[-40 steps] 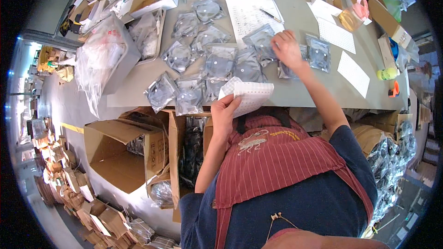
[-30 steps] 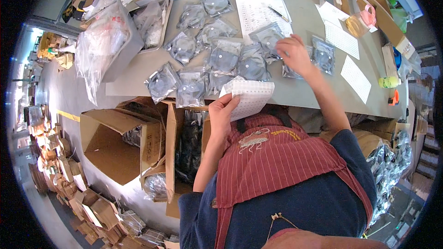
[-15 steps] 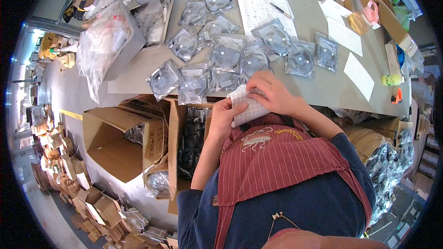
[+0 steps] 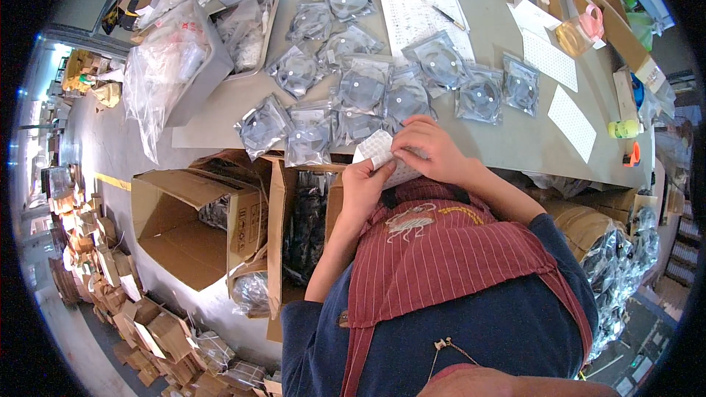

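Observation:
A white sheet of small round stickers (image 4: 376, 147) is held just off the table's near edge, in front of my apron. My left hand (image 4: 362, 190) is closed on its left side, with the thumb pressed over the face. My right hand (image 4: 432, 151) has curled fingers and pinches the sheet's upper right part, which looks bent there. Whether a loose sticker sits in those fingertips is too small to tell. Just beyond my hands lie several clear zip bags (image 4: 362, 85) with dark coiled cables inside. Many of the bags carry a small white dot.
Sticker sheets (image 4: 572, 123) and a pink-lidded bottle (image 4: 581, 29) occupy the table's right side. A paper list (image 4: 401, 18) with a pen (image 4: 447, 16) lies farther back. At left stands a grey bin (image 4: 209, 66) with plastic bags. Cardboard boxes (image 4: 184, 250) stand below the edge.
The sheet has shifted slightly left and is bent differently, its top left corner now tilted up. My left hand has moved slightly right, and both hands keep hold of it.

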### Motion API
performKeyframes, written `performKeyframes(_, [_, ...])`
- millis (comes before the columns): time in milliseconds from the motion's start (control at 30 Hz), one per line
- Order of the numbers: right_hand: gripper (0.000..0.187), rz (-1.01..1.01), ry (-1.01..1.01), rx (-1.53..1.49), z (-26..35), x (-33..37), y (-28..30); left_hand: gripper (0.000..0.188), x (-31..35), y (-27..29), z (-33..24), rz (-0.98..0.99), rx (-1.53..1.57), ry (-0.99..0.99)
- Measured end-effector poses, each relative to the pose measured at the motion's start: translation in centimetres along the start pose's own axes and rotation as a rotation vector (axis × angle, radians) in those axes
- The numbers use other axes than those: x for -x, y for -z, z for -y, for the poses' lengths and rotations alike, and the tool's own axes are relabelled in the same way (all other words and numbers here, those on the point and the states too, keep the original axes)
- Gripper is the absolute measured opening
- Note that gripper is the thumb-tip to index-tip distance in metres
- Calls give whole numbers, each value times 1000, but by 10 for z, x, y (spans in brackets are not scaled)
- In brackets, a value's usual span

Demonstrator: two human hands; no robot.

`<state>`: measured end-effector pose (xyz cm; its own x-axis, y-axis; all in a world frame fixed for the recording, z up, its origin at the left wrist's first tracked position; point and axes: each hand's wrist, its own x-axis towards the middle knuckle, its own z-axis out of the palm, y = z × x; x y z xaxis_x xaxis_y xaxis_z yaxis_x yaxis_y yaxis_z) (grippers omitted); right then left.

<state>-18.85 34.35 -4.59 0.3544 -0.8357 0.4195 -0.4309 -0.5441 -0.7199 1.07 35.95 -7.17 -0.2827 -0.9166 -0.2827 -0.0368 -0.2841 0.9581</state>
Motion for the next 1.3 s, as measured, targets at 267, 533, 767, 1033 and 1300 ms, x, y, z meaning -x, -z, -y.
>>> performKeyframes(267, [7, -134, -116, 507, -92, -17, 4, 24, -4, 5, 2, 83, 14, 120])
performKeyframes(533, [14, 253, 2, 895, -82, -12, 15, 23, 1, 16, 3, -44, 360, 223])
performKeyframes(767, [16, 83, 142, 311, 8, -22, 2, 25, 3, 15, -2, -85, 383, 225])
performKeyframes(1033, [13, 68, 134, 240, -1, -21, -18, 24, 4, 17, -1, -56, 387, 172])
performKeyframes(1300, [8, -39, 23, 283, -55, -64, -27, 26, 2, 25, -3, -70, 380, 180])
